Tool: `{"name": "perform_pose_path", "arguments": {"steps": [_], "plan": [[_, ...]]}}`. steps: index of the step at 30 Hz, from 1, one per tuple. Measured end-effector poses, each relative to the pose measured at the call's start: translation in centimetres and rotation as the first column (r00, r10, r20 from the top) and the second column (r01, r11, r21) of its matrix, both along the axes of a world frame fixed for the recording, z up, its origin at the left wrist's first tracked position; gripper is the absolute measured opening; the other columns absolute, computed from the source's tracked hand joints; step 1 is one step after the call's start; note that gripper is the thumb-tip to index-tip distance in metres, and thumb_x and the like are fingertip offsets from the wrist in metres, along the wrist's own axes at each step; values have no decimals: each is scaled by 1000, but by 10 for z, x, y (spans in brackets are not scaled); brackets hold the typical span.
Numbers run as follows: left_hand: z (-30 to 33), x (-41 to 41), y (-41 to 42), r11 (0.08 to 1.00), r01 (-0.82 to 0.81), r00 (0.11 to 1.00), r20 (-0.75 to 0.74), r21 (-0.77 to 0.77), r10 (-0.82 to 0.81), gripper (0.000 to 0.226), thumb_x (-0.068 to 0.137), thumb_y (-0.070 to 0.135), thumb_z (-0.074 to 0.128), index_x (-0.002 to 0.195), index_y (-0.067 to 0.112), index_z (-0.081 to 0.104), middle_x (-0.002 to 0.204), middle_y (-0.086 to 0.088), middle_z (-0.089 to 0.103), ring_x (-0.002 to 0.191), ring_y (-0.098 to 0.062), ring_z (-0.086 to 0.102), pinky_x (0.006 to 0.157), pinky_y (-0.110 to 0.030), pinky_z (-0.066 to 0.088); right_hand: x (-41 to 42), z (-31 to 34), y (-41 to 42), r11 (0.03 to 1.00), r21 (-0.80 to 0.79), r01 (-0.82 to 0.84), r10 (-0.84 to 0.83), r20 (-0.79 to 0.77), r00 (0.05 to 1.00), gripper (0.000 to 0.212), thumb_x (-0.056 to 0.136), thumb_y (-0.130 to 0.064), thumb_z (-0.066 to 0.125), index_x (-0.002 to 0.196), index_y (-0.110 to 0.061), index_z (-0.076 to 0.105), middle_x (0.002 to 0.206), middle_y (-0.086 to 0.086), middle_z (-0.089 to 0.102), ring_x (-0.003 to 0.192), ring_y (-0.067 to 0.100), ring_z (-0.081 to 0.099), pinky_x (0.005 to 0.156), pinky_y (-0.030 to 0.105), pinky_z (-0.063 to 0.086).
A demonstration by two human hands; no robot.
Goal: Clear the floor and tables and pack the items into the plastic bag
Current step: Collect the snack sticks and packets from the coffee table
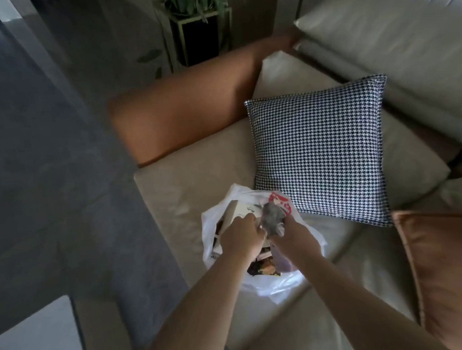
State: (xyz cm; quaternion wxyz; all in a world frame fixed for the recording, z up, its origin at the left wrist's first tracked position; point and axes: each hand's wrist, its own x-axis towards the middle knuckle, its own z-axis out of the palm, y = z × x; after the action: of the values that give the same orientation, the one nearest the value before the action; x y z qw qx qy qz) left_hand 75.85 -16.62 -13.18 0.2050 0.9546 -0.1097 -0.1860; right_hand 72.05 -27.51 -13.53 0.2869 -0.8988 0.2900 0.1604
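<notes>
A white plastic bag (267, 283) with a red print stands open on the beige sofa seat (186, 192). Inside it I see a white box (232, 212) and dark printed packets (262, 265). My right hand (295, 238) grips a crumpled grey item (272, 216) over the bag's mouth. My left hand (241, 236) is curled at the bag's opening beside the white box and touches the grey item; what it grips is hidden.
A black-and-white houndstooth cushion (320, 150) lies just behind the bag. A brown cushion (442, 267) sits at the right. The brown sofa arm (185, 108) runs to the left, with grey carpet (41, 160) beyond. A plant stand (199, 37) is at the back.
</notes>
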Motion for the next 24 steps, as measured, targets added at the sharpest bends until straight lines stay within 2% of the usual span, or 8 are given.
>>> {"name": "perform_pose_path", "arguments": {"steps": [4, 7, 9, 11, 15, 18, 21, 24], "plan": [[-27, 9, -5, 1000, -8, 999, -43, 4, 9, 28, 97, 29, 48, 116, 11, 55, 130, -4, 54, 101, -22, 62, 68, -29, 43, 6, -15, 7, 998, -21, 56, -57, -55, 997, 45, 91, -43, 49, 127, -17, 43, 112, 5, 65, 105, 26, 61, 77, 30, 41], [-44, 10, -3, 1000, -2, 988, -155, -25, -2, 38, 93, 37, 52, 123, 15, 52, 111, -3, 63, 97, -20, 62, 69, -30, 48, 5, -26, 8, 997, 37, 63, -59, -91, 994, 45, 91, -41, 50, 125, -13, 42, 112, 6, 65, 103, 26, 62, 79, 34, 49], [-49, 8, 1, 999, 20, 980, -196, -47, -29, 50, 89, 44, 57, 130, 19, 46, 107, -2, 64, 95, -20, 63, 63, -29, 46, 1, -29, 9, 998, 47, 39, -34, -106, 994, 40, 91, -31, 52, 126, -14, 43, 106, 4, 64, 95, 23, 64, 75, 34, 53], [-50, 6, 5, 998, 44, 977, -207, -36, -51, 51, 88, 50, 57, 128, 20, 47, 106, -2, 63, 94, -22, 63, 64, -30, 47, -2, -29, 10, 999, 45, 11, -6, -103, 995, 36, 91, -27, 53, 124, -14, 45, 97, 2, 64, 86, 19, 64, 71, 34, 56], [-43, -2, 19, 998, 69, 981, -185, 4, -67, 43, 92, 35, 51, 132, 21, 45, 114, -4, 60, 104, -25, 60, 76, -37, 53, -6, -24, 14, 996, 51, -75, 81, -139, 987, 40, 88, -16, 55, 126, -13, 44, 82, -6, 56, 69, 9, 55, 61, 25, 49], [-37, -8, 36, 997, 70, 986, -153, 38, -64, 36, 92, 27, 49, 127, 20, 45, 114, -3, 58, 107, -24, 58, 77, -36, 51, -8, -20, 25, 990, 20, -141, 142, -133, 981, 38, 86, -16, 52, 124, -16, 48, 106, 1, 65, 91, 18, 62, 80, 32, 54], [-30, -15, 58, 995, 46, 993, -113, 87, -36, 35, 94, 25, 47, 129, 19, 45, 118, -3, 59, 108, -24, 58, 79, -35, 49, -11, -15, 42, 967, -20, -256, 251, -129, 959, 35, 89, -16, 49, 124, -17, 49, 120, 4, 63, 110, 21, 59, 93, 35, 50], [-20, -23, 87, 991, -23, 993, -108, 129, 37, 33, 94, 22, 45, 126, 19, 48, 119, -4, 59, 109, -25, 59, 83, -35, 48, -11, -8, 67, 873, -129, -471, 454, -139, 880, 37, 94, -21, 45, 131, -17, 44, 130, 4, 57, 120, 22, 54, 101, 36, 45]]}}
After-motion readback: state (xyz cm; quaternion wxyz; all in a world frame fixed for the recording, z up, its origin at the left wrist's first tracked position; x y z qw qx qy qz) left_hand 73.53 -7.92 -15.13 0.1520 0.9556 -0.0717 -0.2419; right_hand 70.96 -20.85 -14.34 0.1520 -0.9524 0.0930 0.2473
